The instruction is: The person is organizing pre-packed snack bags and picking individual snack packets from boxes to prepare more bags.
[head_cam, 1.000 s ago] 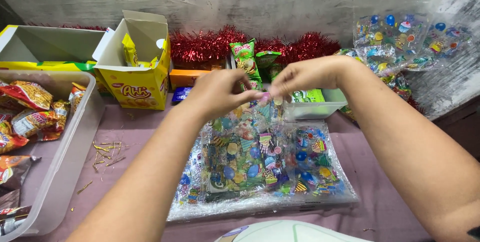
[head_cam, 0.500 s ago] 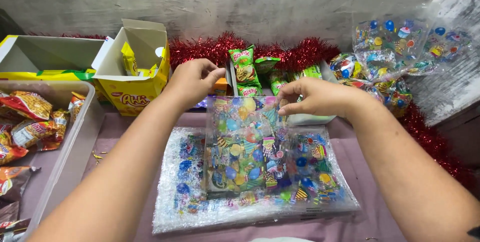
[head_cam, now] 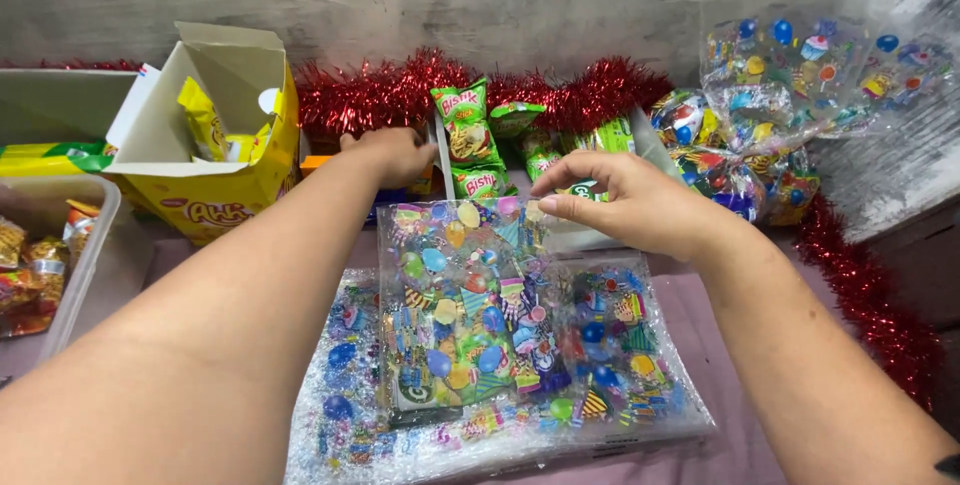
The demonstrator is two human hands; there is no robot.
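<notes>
Clear printed gift bag (head_cam: 455, 315) at centre, atop stack of flat bags (head_cam: 620, 365). Right hand (head_cam: 625, 207) pinching bag's top edge, 1 o'clock. Left hand (head_cam: 390, 153) at 11 o'clock, reaching toward snack packets (head_cam: 465, 130); grip not visible.

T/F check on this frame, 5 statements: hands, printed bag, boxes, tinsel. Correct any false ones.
1. The right hand pinches the top edge of the printed clear bag. True.
2. The left hand also grips that bag. False: it reaches past it toward the boxes at the back.
3. The yellow carton is shut. False: its flaps stand open, with yellow packets inside.
4. Red tinsel runs along the wall behind the boxes. True.
5. The bag lies on a stack of flat printed bags. True.
</notes>
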